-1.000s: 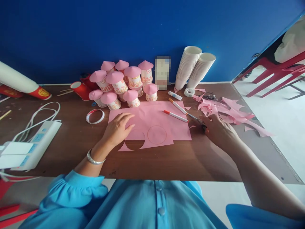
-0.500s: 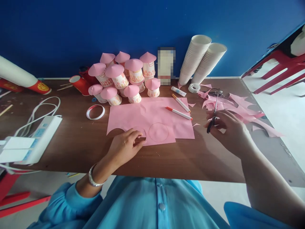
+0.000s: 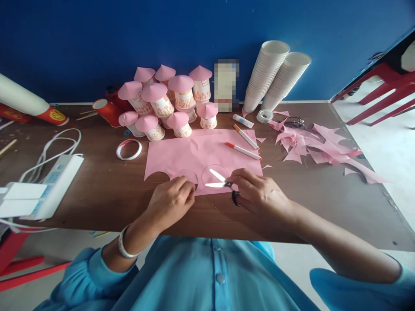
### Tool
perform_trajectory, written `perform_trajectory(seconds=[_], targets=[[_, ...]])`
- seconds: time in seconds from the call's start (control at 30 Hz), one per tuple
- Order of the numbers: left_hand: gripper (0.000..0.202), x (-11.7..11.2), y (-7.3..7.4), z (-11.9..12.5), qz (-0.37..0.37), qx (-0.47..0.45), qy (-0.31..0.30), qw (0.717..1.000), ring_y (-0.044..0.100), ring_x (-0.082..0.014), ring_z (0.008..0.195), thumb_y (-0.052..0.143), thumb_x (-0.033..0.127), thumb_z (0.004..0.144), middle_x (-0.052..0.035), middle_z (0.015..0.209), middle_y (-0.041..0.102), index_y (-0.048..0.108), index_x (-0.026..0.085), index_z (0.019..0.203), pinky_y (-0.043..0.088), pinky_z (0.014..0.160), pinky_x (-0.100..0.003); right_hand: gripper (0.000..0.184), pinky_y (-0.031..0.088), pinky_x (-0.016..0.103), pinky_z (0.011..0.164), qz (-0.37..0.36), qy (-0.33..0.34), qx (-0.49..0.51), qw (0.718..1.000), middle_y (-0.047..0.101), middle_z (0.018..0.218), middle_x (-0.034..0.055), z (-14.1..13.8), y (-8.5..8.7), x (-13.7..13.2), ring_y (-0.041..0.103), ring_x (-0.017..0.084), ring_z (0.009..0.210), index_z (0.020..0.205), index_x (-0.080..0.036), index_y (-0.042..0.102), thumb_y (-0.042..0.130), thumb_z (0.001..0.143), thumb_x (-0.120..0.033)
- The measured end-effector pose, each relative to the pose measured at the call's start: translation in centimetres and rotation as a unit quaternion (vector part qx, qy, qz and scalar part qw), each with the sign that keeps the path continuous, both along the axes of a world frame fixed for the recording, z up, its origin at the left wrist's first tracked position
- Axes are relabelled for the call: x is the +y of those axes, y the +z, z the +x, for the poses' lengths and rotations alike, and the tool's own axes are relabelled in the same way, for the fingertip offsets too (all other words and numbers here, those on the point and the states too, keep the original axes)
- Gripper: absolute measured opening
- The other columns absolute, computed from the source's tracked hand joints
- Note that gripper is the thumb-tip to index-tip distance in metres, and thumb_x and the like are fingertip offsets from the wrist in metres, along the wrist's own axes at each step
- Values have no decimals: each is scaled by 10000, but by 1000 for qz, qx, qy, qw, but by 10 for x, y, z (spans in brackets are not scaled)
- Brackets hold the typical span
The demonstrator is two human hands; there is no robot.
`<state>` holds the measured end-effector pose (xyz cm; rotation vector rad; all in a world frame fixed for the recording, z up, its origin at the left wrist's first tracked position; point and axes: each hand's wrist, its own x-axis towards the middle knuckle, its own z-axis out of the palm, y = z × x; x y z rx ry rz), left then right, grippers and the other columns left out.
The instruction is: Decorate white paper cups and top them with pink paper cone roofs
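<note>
A sheet of pink paper lies on the table with pencil-like circle outlines drawn on it. Curved pieces have been cut from its near left edge. My left hand is closed at that near edge, its fingertips pinching the paper beside a partly cut round shape. In my right hand are scissors, the dark handle loops around my fingers. Their blades are spread apart and point left, above a drawn circle near the paper's front edge. Orange markers rest on the sheet's right part.
Behind the sheet stand several decorated paper cups with pink cone roofs. White cup stacks, a glue stick and a tape roll are at the back. Pink scraps lie right; a power strip sits left.
My right hand has brought the scissors left from beside the scraps to over the paper, and their blades have opened. My left hand's fingers have closed at the sheet's edge.
</note>
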<state>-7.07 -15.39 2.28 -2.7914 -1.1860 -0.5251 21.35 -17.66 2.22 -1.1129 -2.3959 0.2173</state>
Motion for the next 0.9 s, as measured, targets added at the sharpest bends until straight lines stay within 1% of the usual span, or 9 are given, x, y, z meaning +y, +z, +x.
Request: perform_trajectory(seconds=[0.13,0.2,0.3,0.37,0.43,0.53,0.77,0.83,0.9], targets=[[130,-1,9,-7,-31,-65,17,997,658,-141,692,610,77,896,-2,812,706,636,184,827,484,615,-268,115,491,318,634,86,47,-77,992,703,998,87,-16,-9,-3,646,185,795,1048,-141,639,534,1008,-162],[81,-3,8,-11,-37,-57,10,998,688,-160,753,640,126,923,-12,855,733,668,184,873,509,661,-284,93,436,326,582,115,58,-128,983,670,893,55,-19,-12,-3,586,175,713,975,-146,640,552,1003,-143],[39,-4,0,-15,-46,-9,-16,999,718,-193,829,685,201,938,-31,897,748,702,173,959,531,692,-308,123,371,334,540,129,68,-172,974,633,831,32,-19,-13,-2,521,164,655,964,-139,643,548,981,-64],[38,-4,-5,-15,-41,24,-34,998,711,-196,796,664,169,944,-29,862,730,701,167,934,526,668,-318,156,359,329,539,127,72,-170,975,623,825,33,-19,-12,-2,514,163,662,970,-135,645,529,978,-31],[129,-3,-8,-13,-28,51,-49,997,686,-193,724,613,111,946,-21,800,695,683,169,853,507,623,-327,168,365,320,548,120,75,-157,977,627,842,43,-18,-12,-1,521,165,687,980,-130,651,518,984,-26],[200,0,-7,-8,-10,57,-60,997,660,-185,672,568,79,941,-18,757,662,651,172,786,487,592,-326,155,388,316,573,120,72,-138,981,656,892,69,-18,-12,0,538,178,735,992,-121,663,526,996,-49],[155,4,11,-9,10,-50,-25,998,639,-156,722,621,55,902,-7,781,676,635,178,810,487,685,-295,160,400,319,622,129,78,-122,981,677,994,97,-20,-8,1,537,190,793,1002,-135,662,511,1019,-86],[101,3,12,-13,-1,-51,-33,998,650,-163,757,644,90,920,-15,826,696,662,174,866,498,713,-303,141,385,321,596,125,87,-124,981,665,938,79,-21,-7,1,529,186,763,984,-137,656,526,1020,-96],[41,2,9,-17,-19,-18,-53,998,665,-179,797,655,143,947,-29,873,711,686,167,934,508,719,-318,134,371,326,566,123,92,-127,980,650,881,57,-21,-8,0,516,180,722,956,-144,653,540,1024,-117]])
